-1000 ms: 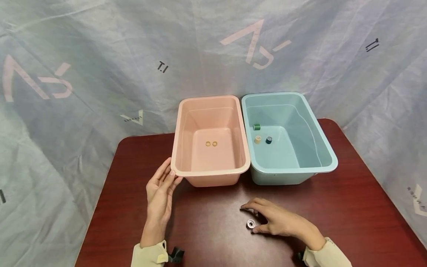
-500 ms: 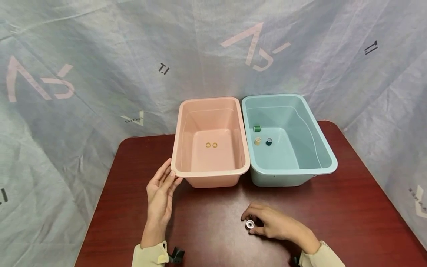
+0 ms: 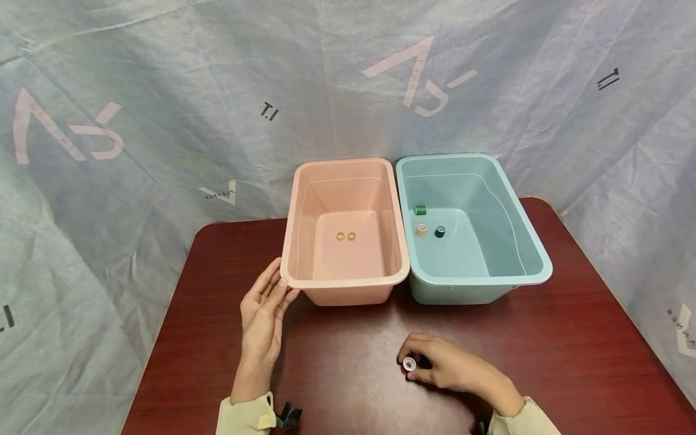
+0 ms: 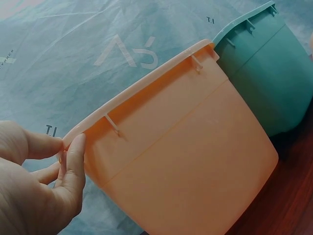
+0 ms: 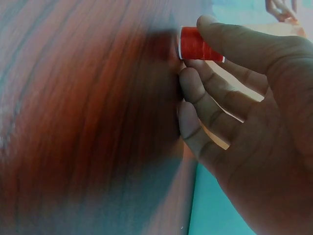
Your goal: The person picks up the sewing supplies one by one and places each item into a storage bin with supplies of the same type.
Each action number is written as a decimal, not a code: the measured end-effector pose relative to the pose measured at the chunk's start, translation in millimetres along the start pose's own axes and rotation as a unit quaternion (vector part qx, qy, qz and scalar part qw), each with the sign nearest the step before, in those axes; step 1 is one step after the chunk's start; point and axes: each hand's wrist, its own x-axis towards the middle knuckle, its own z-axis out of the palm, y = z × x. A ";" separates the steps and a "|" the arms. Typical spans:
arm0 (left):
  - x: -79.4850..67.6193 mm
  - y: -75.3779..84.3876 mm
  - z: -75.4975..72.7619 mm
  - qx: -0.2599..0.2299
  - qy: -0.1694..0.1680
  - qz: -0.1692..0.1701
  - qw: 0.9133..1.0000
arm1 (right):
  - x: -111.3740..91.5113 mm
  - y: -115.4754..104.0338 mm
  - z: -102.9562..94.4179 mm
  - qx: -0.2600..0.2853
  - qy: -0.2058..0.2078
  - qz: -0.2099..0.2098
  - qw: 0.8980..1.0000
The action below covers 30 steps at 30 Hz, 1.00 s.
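Note:
On the table in front of the two basins, my right hand [image 3: 443,362] pinches a small spool of red thread [image 5: 193,43] between thumb and fingers. Its round white end [image 3: 409,364] faces up in the head view. My left hand [image 3: 262,329] grips the front left corner of the pink basin [image 3: 348,282], thumb at the rim and fingers around its edge. Two small gold rings [image 3: 351,236] lie on that basin's floor. Inside the light blue basin [image 3: 484,280] are a green spool [image 3: 420,210], a cream spool [image 3: 421,231] and a dark blue spool [image 3: 440,231].
Both basins stand side by side at the back of the dark red wooden table [image 3: 337,362]. Behind and beside the table hangs a grey printed cloth [image 3: 326,78]. A small black device [image 3: 289,415] sits at the left sleeve.
My right hand has come in around the red spool, its fingers closing from a wide gap to a pinch. The left hand keeps its place on the pink basin.

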 end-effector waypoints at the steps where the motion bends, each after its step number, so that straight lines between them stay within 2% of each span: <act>1: 0.0 0.0 -0.1 0.000 0.001 0.000 1.000 | 0.1 -0.3 0.2 0.002 0.001 0.000 1.000; 7: -0.2 0.2 -0.8 -0.004 0.004 0.003 1.000 | 1.0 -5.2 -1.9 0.009 0.009 -0.008 1.000; 13: 0.6 -0.1 0.3 -0.007 -0.003 0.002 1.000 | -4.0 -14.0 -15.0 0.029 0.021 -0.002 0.999; 22: 0.5 -0.2 0.9 -0.010 0.003 0.003 1.000 | -14.7 -22.4 -37.5 0.000 0.048 0.010 0.999; 30: -0.2 2.4 0.7 -0.002 -0.001 0.001 1.000 | -11.3 -32.9 -50.0 0.004 0.054 0.006 0.999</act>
